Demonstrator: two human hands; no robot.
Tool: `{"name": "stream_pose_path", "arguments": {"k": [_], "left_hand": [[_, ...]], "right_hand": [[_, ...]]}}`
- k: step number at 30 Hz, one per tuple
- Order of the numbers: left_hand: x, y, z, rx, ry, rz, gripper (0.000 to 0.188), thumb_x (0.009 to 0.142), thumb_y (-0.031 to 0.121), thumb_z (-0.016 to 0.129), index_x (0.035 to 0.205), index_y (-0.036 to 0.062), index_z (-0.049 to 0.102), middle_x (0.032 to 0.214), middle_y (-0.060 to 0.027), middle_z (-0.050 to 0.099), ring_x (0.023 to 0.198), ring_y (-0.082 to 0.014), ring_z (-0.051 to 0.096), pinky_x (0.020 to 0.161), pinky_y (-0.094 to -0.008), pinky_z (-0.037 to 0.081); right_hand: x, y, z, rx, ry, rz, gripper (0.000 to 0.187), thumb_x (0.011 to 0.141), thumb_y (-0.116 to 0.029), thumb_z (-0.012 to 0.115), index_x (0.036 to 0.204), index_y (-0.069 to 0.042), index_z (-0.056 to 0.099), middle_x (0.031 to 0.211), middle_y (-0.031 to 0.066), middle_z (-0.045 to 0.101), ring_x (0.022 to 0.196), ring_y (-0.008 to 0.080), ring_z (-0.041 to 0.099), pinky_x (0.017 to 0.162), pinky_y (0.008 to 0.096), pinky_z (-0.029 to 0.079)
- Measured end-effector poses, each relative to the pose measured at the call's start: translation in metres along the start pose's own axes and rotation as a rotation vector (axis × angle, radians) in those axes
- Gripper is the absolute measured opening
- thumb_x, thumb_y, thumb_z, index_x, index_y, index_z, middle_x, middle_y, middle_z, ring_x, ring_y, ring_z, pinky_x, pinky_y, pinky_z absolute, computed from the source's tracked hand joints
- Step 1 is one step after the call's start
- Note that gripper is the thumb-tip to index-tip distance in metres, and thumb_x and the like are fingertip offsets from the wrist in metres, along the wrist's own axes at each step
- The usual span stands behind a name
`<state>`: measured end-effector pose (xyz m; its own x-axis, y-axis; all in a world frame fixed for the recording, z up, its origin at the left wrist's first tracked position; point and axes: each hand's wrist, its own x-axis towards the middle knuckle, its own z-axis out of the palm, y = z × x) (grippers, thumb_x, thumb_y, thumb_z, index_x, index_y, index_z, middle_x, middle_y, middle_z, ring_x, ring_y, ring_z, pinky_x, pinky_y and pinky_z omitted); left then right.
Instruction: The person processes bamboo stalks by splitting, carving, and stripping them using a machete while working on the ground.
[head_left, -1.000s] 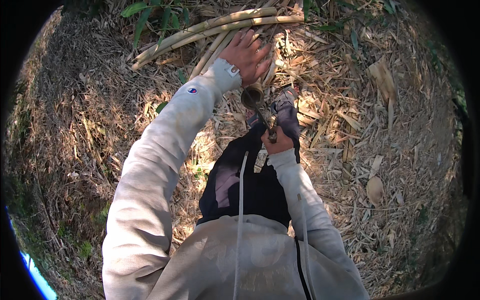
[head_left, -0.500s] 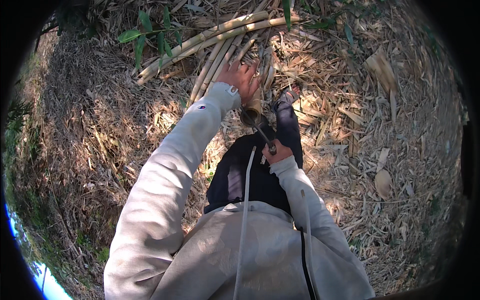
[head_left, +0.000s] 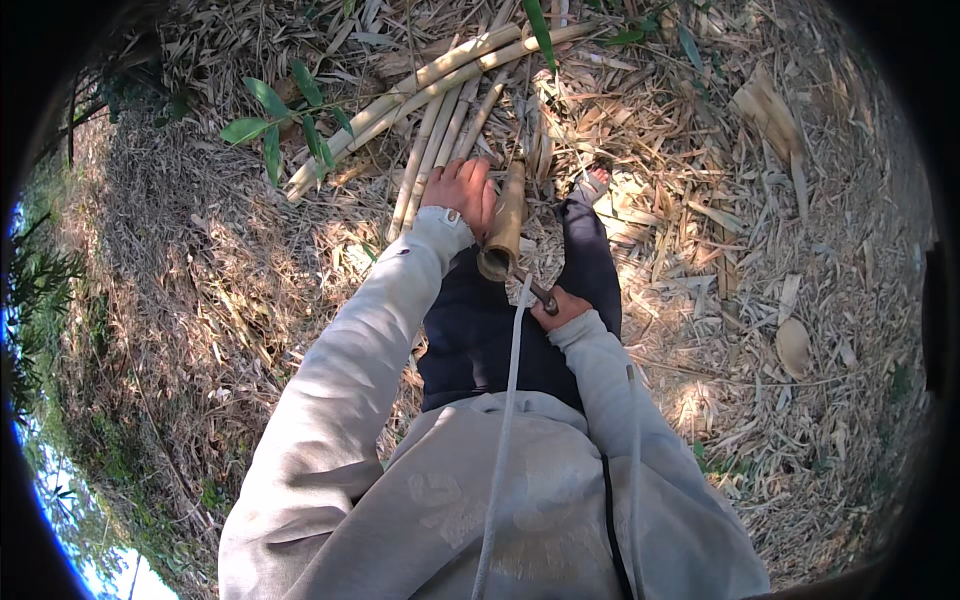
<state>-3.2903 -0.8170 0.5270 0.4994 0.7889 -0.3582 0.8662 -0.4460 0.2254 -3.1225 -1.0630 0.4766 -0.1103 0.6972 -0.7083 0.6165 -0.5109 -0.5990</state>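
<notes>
My left hand (head_left: 460,190) is closed, fingers bent downward, against the left side of a short, thick bamboo tube (head_left: 508,215). What the fingers close on is hidden beneath the hand. The tube's hollow cut end faces me, in front of my dark trousers. Low on the right, my right hand (head_left: 561,308) is closed round the butt of a slim dark metal tool (head_left: 537,289). The tool's far part disappears beside and behind the tube's near end, so its working end cannot be seen.
Thin bamboo poles (head_left: 428,150) lie beyond my left hand, under two longer crossing poles (head_left: 440,80). A leafy green sprig (head_left: 290,112) hangs left of them. Dry leaves and bamboo sheaths (head_left: 770,115) litter the ground. My foot (head_left: 592,186) rests right of the tube.
My left hand has come down and nearer, its spread fingers now bent together beside the tube. More of the tube shows. The tool's long shaft has become mostly hidden behind the tube.
</notes>
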Motion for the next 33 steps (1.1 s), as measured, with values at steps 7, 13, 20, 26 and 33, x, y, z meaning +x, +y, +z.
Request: {"name": "stream_pose_path", "arguments": {"k": [7,13,20,26,33], "left_hand": [[0.02,-0.05,0.038,0.033,0.077,0.113,0.045,0.086,0.023,0.05,0.127,0.0038,0.051,0.123,-0.0144,0.058,0.118,-0.0327,0.052,0.095,-0.0504,0.04],[-0.007,-0.085,0.041,0.005,-0.009,0.066,0.044,0.084,0.023,0.05,0.123,0.0021,0.054,0.117,-0.0146,0.062,0.108,-0.0329,0.058,0.091,-0.049,0.043],[-0.022,-0.115,0.055,0.006,-0.001,0.119,0.038,0.082,0.022,0.052,0.113,0.0014,0.054,0.104,-0.0181,0.066,0.098,-0.0344,0.061,0.084,-0.048,0.044],[-0.007,-0.131,0.085,-0.055,-0.021,0.125,0.035,0.081,0.021,0.053,0.11,0.0021,0.055,0.102,-0.0178,0.065,0.095,-0.0343,0.061,0.084,-0.0464,0.045],[0.029,-0.164,0.114,-0.076,-0.124,0.092,0.043,0.082,0.018,0.049,0.121,0.0001,0.055,0.106,-0.0188,0.066,0.1,-0.0366,0.061,0.088,-0.0491,0.045]], "right_hand": [[0.067,0.006,0.013,0.026,-0.012,-0.014,0.044,0.081,-0.05,0.062,0.093,-0.008,0.06,0.087,0.0155,0.069,0.082,0.0369,0.068,0.077,0.0459,0.054],[0.054,-0.027,0.048,0.01,-0.12,0.027,0.045,0.083,-0.049,0.066,0.097,-0.007,0.059,0.091,0.0177,0.068,0.086,0.037,0.067,0.076,0.0449,0.054],[0.059,-0.049,0.06,-0.042,-0.097,0.061,0.048,0.084,-0.052,0.064,0.103,-0.008,0.062,0.1,0.0152,0.068,0.093,0.0352,0.067,0.082,0.0443,0.054],[0.082,-0.029,0.089,-0.062,-0.081,0.08,0.044,0.084,-0.05,0.066,0.101,-0.009,0.062,0.095,0.0135,0.068,0.086,0.036,0.068,0.077,0.0449,0.056],[0.128,-0.023,0.095,-0.066,0.053,0.047,0.04,0.08,-0.046,0.07,0.094,-0.01,0.062,0.085,0.0122,0.068,0.078,0.0336,0.068,0.072,0.0444,0.055]]}}
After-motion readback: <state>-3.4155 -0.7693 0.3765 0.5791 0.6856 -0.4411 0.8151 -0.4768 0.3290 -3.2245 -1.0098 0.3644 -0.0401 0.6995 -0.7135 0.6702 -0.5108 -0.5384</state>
